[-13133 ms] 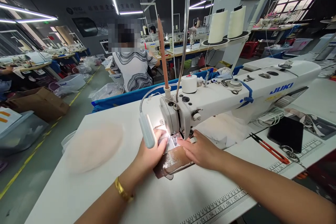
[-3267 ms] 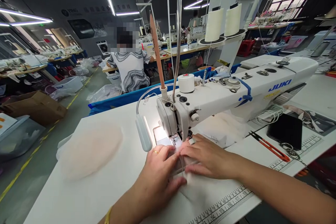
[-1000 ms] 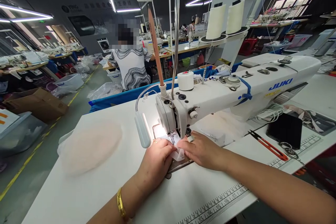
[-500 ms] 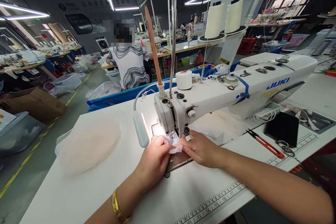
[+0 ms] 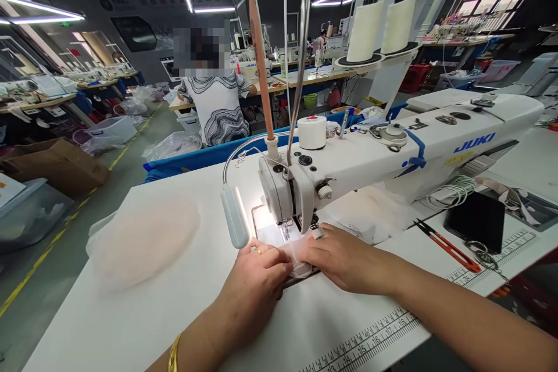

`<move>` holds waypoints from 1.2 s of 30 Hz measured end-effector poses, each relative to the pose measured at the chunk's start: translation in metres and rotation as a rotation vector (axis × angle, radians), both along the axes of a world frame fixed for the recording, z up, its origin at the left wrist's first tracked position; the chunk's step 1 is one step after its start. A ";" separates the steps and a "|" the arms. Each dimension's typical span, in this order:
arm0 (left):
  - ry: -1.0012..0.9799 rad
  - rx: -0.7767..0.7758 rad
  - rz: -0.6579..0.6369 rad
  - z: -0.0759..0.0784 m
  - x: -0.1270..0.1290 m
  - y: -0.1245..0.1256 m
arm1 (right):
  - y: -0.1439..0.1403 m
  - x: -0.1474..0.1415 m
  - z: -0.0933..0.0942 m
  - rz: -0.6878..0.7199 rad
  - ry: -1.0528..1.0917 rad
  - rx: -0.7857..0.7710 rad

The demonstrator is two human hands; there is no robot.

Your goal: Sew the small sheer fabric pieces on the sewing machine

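A piece of sheer, pale pink-white fabric (image 5: 300, 269) lies on the bed of a white sewing machine (image 5: 361, 163), passing beneath the presser foot (image 5: 286, 230). To the left of the needle, my left hand (image 5: 259, 276) grips the fabric's near part, fingers closed and the thumb partly hidden. My right hand (image 5: 349, 258) holds it from the other side, just right of the presser foot, with its fingers bent down onto the cloth. A lit lamp (image 5: 234, 218) hangs close above my left fingers.
Sheer oval pieces (image 5: 146, 238) lie on the left of the table, and more pale fabric (image 5: 370, 209) is behind the machine arm. Orange thread snips (image 5: 449, 247) and a black phone (image 5: 475, 221) are at right. A person (image 5: 220, 102) sits ahead.
The fabric between my hands has been drawn out wider and flatter, with more showing left of the needle. Both hands sit slightly nearer to me. The view has shifted a little.
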State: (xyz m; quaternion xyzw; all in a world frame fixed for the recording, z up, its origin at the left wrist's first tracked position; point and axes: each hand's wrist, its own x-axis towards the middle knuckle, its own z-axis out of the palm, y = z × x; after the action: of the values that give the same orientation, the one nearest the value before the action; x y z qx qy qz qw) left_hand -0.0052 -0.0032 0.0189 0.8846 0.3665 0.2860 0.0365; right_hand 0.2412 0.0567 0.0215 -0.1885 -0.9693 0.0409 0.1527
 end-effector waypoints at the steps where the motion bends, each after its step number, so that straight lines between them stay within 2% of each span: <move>1: -0.001 0.009 0.005 0.000 -0.001 0.001 | 0.000 0.000 -0.001 -0.004 -0.003 0.008; 9: 0.077 0.057 0.073 0.000 -0.005 0.011 | 0.002 -0.006 -0.004 -0.073 -0.028 0.014; 13: 0.078 0.104 0.013 0.000 -0.004 0.009 | 0.000 -0.007 -0.005 -0.066 -0.002 -0.004; 18: 0.062 0.088 -0.022 0.000 -0.004 0.007 | 0.000 -0.008 -0.009 -0.068 0.035 -0.003; 28: 0.085 0.091 -0.005 -0.003 -0.010 0.016 | 0.001 -0.012 -0.011 -0.124 0.046 0.058; 36: 0.129 0.118 0.026 -0.009 -0.013 0.026 | 0.010 -0.015 -0.014 -0.151 0.052 0.039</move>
State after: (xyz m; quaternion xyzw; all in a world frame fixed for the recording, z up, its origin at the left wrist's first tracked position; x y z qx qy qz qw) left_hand -0.0183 0.0231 0.0104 0.8970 0.3620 0.2498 -0.0432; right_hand 0.2263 0.0663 0.0077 -0.2568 -0.9486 0.0151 0.1841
